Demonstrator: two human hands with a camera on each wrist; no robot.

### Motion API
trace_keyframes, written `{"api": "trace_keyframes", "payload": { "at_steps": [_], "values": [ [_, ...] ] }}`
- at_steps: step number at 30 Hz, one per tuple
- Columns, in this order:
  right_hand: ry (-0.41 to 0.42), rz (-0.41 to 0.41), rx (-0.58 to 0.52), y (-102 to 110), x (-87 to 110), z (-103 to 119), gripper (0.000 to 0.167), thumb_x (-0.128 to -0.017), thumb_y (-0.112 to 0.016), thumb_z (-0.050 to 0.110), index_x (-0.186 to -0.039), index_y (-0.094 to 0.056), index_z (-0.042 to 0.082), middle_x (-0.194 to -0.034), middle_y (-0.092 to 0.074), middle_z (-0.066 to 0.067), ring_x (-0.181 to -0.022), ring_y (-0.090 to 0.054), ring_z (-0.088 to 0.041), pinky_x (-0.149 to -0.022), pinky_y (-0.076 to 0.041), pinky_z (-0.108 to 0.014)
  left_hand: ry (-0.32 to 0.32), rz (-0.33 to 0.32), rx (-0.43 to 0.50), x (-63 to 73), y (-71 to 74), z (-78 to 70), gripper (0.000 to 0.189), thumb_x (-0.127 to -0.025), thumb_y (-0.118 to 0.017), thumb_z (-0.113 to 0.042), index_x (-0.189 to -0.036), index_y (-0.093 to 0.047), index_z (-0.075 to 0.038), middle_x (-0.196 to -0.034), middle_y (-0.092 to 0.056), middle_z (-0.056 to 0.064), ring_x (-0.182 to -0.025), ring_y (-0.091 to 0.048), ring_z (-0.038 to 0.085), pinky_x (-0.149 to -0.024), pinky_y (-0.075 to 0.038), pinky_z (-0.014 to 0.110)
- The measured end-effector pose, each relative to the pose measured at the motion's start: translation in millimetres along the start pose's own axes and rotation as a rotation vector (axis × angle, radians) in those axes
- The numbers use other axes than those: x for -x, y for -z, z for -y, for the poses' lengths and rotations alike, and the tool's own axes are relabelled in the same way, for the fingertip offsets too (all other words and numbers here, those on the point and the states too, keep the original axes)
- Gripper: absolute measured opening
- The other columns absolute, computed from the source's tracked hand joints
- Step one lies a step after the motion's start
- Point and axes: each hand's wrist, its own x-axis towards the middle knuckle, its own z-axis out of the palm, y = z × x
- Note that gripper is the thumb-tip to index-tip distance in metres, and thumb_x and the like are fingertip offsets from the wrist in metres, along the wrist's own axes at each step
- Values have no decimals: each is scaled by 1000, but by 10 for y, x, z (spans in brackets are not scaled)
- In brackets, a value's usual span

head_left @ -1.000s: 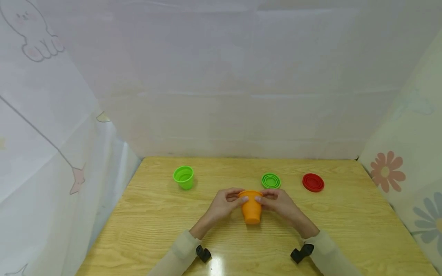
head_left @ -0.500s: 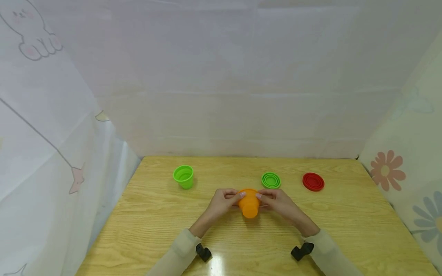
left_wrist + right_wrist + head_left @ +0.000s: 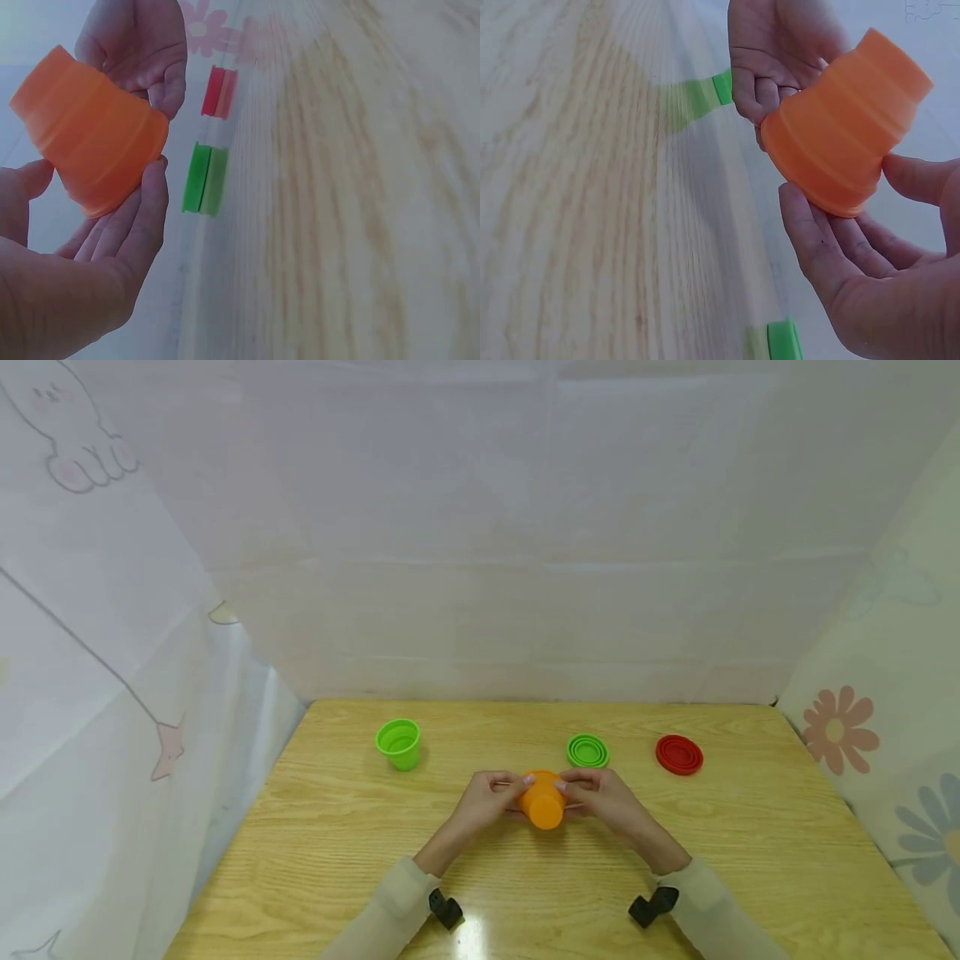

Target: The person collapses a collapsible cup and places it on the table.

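Between both hands is an orange collapsible cup [image 3: 544,806], extended to its full ribbed height and held above the table. Its base points back toward the person and its rim faces away, tilted downward. My left hand [image 3: 483,802] holds the rim side from the left, thumb on the wall. From the other side my right hand [image 3: 603,797] grips it the same way. In the left wrist view the ribbed wall of the orange cup [image 3: 97,135] shows between thumb and fingers; the right wrist view shows the cup [image 3: 847,127] likewise. The inside of the cup is hidden.
Behind the right hand lies a flat, collapsed green cup [image 3: 588,752]. Farther right is a collapsed red cup [image 3: 679,755]. An extended green cup [image 3: 399,744] stands upright at the back left of the wooden table [image 3: 315,827]. White printed sheets [image 3: 480,568] enclose the table.
The orange cup has tipped, its base swinging up toward the person while its rim turned away. Both hands keep their hold in nearly the same place. The other cups have not moved.
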Motion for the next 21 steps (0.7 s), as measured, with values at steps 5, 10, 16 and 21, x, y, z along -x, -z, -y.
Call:
{"api": "trace_keyframes", "payload": {
  "at_steps": [5,10,16,21],
  "values": [
    [2,-15,7,3,-8,-15,49,-104,-68,28,-136,-62,-8,-130,-71,-21,-101,-76,-19,-96,-64,-51,11,14,-2,7,1,-35,44,-100,-72,-41,-119,-75,-2,-102,-82,14,-86,-80,23,-89,-67,51],
    [3,-6,28,12,-12,-44,51,-102,-71,32,-134,-64,-8,-127,-73,-20,-100,-77,-19,-93,-66,-48,6,19,15,13,2,-17,39,-100,-74,-34,-117,-74,2,-105,-81,14,-82,-78,17,-88,-67,51],
    [19,-1,26,3,-6,-44,49,-101,-73,28,-130,-65,-11,-123,-75,-22,-97,-77,-19,-91,-66,-50,-19,49,0,10,22,-17,37,-100,-74,-30,-118,-75,2,-108,-81,18,-83,-78,16,-88,-66,55],
    [34,-8,57,-13,6,-32,47,-101,-73,26,-129,-65,-11,-122,-75,-24,-95,-78,-18,-91,-65,-53,-33,67,-19,21,36,-31,36,-101,-74,-29,-119,-76,1,-111,-80,20,-85,-79,17,-90,-64,59]
  ]
}}
